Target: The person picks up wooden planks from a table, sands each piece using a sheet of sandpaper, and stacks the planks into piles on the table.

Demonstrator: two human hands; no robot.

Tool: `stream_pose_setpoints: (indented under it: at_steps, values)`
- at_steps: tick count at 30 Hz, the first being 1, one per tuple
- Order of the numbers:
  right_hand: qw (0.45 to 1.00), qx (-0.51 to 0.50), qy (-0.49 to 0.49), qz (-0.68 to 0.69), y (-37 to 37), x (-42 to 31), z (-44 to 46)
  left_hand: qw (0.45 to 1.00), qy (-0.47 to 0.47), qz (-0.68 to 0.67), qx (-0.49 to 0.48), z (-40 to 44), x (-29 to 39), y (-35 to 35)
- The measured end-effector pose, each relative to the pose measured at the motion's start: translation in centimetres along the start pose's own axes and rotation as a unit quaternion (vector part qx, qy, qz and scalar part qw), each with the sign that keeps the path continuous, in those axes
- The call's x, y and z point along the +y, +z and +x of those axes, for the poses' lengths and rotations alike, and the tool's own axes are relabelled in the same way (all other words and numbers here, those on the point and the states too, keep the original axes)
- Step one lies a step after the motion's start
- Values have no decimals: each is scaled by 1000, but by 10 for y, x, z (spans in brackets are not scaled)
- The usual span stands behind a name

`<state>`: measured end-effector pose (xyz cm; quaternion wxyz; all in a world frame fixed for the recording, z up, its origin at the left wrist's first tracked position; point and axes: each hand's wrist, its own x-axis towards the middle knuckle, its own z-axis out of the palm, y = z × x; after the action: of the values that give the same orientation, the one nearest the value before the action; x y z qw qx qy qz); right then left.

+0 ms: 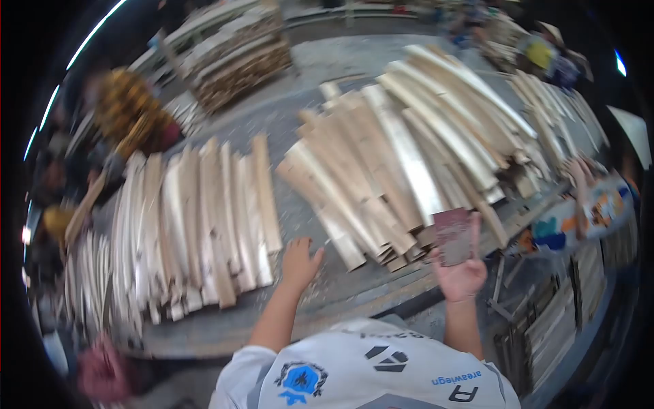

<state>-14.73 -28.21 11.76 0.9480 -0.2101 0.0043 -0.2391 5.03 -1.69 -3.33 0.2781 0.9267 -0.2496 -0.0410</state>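
Observation:
My right hand [463, 278] holds a flat, reddish-brown rectangular sheet [452, 238], worn grey on its lower part and perhaps sandpaper. It is held up over the table's near edge, in front of the fanned wooden strips [354, 163]. My left hand [300, 264] is open, thumb apart, and appears to be low over the bare grey tabletop [272, 310]. Nothing shows in it. Just left of it lies a row of pale wooden strips [197, 225], side by side and pointing away from me.
A person in a yellow checked top [129, 105] is at the far left; another in a patterned garment [579, 215] is at the right edge. More strips [558, 112] lie at the far right. Behind the table stands a stack of wood [238, 68]. Frames [562, 327] stand below right.

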Motion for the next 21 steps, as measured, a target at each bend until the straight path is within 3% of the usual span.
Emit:
stream_pose_setpoints:
  at_steps: [4,7,8,11,18,21]
  values:
    - [999,-50,13,0,-21,-1,-5,976,-132,176,1,-47,-42,-38]
    - [996,-74,43,28,-23,4,-6,959,-180,214,47,-57,-79,-36]
    - [994,-84,54,42,-22,8,-4,954,-208,216,16,-54,-76,-40]
    - [990,-121,64,24,-12,23,0,931,-217,289,-49,-43,-61,-38]
    - [994,-74,74,17,-7,43,-9,918,-316,230,-62,-5,-48,-33]
    - [996,-48,72,-9,-10,45,-15,900,-286,314,-103,-2,-32,-26]
